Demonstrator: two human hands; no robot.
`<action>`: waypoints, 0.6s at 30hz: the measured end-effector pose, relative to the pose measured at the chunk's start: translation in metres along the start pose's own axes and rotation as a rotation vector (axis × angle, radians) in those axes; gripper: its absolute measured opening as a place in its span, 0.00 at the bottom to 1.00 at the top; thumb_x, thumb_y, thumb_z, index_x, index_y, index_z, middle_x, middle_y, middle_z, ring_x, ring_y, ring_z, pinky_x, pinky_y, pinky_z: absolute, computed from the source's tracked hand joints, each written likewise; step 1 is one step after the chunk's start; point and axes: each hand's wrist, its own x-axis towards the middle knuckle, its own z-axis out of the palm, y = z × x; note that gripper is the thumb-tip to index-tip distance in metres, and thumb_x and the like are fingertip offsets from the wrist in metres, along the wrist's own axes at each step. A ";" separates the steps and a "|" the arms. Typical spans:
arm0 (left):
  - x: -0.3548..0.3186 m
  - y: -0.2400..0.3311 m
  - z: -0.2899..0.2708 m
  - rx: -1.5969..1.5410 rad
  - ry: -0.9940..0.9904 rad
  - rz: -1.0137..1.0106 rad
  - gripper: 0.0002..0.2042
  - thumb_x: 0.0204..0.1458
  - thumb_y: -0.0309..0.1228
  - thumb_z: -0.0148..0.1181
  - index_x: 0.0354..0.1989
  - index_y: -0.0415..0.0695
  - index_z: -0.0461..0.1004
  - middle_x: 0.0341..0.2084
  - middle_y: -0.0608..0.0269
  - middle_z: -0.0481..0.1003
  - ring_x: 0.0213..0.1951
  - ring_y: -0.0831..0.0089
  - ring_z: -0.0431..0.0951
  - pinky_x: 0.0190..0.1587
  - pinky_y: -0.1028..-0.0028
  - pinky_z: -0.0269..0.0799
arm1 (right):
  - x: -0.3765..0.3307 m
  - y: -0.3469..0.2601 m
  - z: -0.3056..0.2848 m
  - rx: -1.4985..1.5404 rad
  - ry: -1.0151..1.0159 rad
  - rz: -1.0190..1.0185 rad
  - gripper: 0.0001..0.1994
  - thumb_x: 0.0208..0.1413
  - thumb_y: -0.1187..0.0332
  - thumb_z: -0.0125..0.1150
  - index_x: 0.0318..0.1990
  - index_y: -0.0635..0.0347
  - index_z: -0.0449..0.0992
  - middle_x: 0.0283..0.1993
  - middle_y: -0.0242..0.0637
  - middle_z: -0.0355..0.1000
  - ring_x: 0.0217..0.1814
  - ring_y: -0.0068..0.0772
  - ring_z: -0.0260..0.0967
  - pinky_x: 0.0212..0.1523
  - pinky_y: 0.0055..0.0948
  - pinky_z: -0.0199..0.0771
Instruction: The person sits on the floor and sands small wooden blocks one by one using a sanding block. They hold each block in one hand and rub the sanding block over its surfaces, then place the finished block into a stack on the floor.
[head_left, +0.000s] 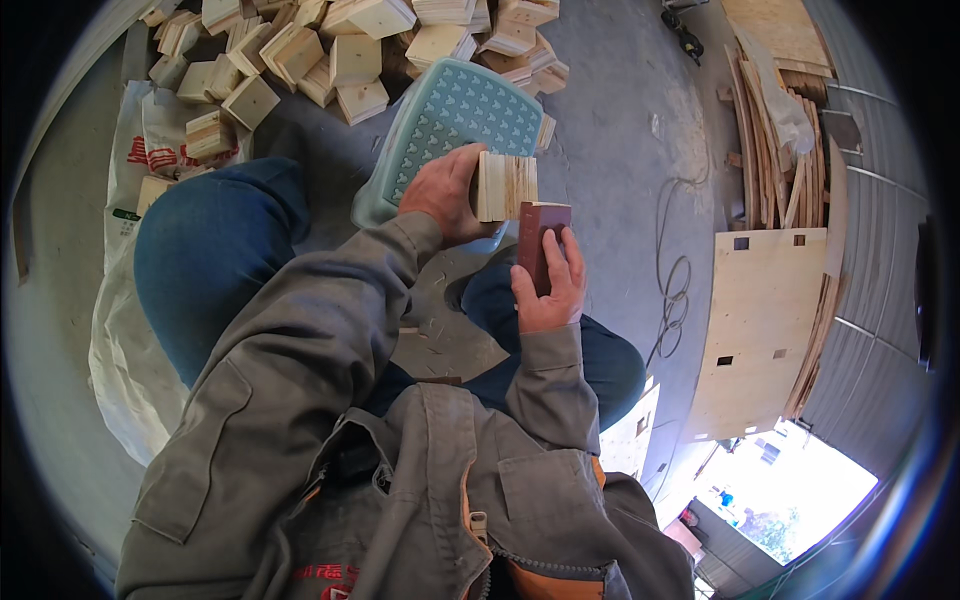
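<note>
Far left, wooden blocks (pixel 300 50) heap on concrete floor (pixel 620 110). Your left hand (pixel 445 195) grips an upright wood block (pixel 505 186); your right hand (pixel 548 285) clasps a sanding block (pixel 540 232), long axis pointing far.

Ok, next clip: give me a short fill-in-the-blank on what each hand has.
1. The left hand holds a pale ___ block.
2. The right hand grips a dark ___ sanding block.
3. Behind the hands stands a light blue plastic ___.
Missing words: wooden; red-brown; stool.
</note>
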 end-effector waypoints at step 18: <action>-0.001 -0.002 0.000 0.026 -0.023 -0.002 0.50 0.35 0.43 0.85 0.69 0.47 0.63 0.59 0.48 0.75 0.59 0.45 0.78 0.62 0.54 0.74 | 0.116 0.049 0.034 0.826 -0.216 0.475 0.31 0.63 0.69 0.68 0.74 0.64 0.71 0.70 0.43 0.73 0.67 0.33 0.74 0.67 0.31 0.73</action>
